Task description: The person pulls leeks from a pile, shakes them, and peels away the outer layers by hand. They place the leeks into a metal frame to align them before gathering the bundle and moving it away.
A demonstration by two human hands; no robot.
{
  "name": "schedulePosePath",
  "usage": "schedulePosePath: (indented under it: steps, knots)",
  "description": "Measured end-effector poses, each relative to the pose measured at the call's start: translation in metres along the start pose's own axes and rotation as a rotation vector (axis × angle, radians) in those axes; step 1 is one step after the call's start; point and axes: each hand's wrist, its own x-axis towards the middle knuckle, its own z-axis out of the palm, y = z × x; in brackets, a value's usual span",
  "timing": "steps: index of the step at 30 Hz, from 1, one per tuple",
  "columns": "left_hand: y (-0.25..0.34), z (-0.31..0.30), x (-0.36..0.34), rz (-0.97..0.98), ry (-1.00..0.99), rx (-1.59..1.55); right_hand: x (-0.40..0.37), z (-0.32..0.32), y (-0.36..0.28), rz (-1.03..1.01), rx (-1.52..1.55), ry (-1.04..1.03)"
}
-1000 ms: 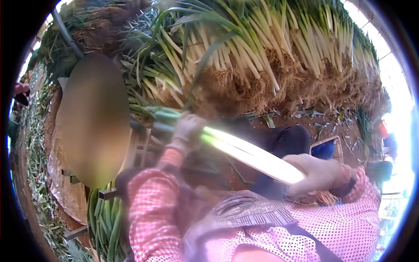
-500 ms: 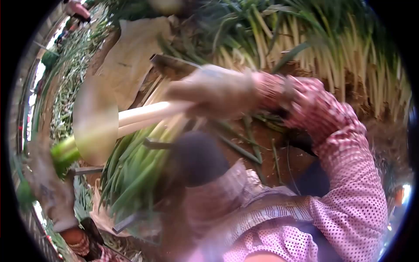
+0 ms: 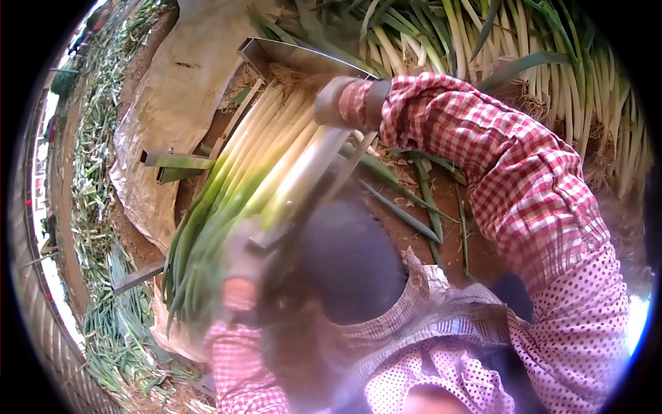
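Green onions [image 3: 258, 165] lay in a metal rack [image 3: 179, 161], roots [image 3: 284, 77] near its end plate [image 3: 303, 58]. Right hand [image 3: 332, 103] was at the root end, left hand [image 3: 245, 252] blurred by the leaves [image 3: 192, 259]; couldn't tell either's fingers. Shanks [image 3: 289, 127] seemed firm, slick, best grip; leaves likely floppy.

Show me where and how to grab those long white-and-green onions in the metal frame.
Probably the pale, straight middle of the long white-and-green onions, from above: their upper side is uncovered there, between the right hand and left hand, while the silver metal end plate blocks the root end.
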Motion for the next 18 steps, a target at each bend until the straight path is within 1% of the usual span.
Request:
schedulePosePath:
  steps: [1,4,5,6,8,9,10,11,13,14,15,17,18]
  knots:
    - [0.001,0.010,-0.002,-0.004,0.062,-0.079,-0.002,0.005,-0.006,0.016,-0.006,0.050]
    - [0.064,-0.032,0.000,-0.069,-0.127,0.097,-0.006,0.019,-0.006,0.052,-0.057,0.257]
    - [0.058,-0.029,-0.001,-0.153,-0.085,-0.068,-0.004,0.024,-0.004,0.064,-0.076,0.343]
    - [0.050,-0.027,-0.002,-0.181,-0.078,-0.131,-0.001,0.031,-0.005,0.069,-0.089,0.426]
    - [0.030,-0.017,0.001,-0.184,-0.031,-0.325,0.011,0.042,-0.007,0.101,-0.025,0.493]
    - [0.026,-0.013,0.002,-0.178,-0.016,-0.370,0.016,0.049,-0.010,0.115,-0.022,0.547]
    - [0.026,-0.008,0.004,-0.068,0.007,-0.207,0.020,0.052,-0.009,0.135,-0.025,0.610]
    - [0.029,-0.005,0.005,0.038,0.028,-0.044,0.016,0.051,-0.013,0.197,-0.035,0.556]
    - [0.032,0.002,-0.003,0.242,0.055,0.283,0.006,0.052,-0.013,0.128,-0.010,0.431]
    - [0.034,0.002,-0.007,0.253,0.056,0.308,0.002,0.053,-0.013,0.093,-0.003,0.369]
    - [0.037,0.003,-0.011,0.265,0.059,0.332,0.005,0.058,-0.014,0.080,-0.052,0.383]
    - [0.029,0.013,-0.007,0.135,0.021,0.083,0.001,0.059,-0.021,0.066,0.060,0.458]
    - [0.046,-0.001,-0.004,0.092,-0.034,0.087,-0.001,0.062,-0.026,0.068,0.117,0.492]
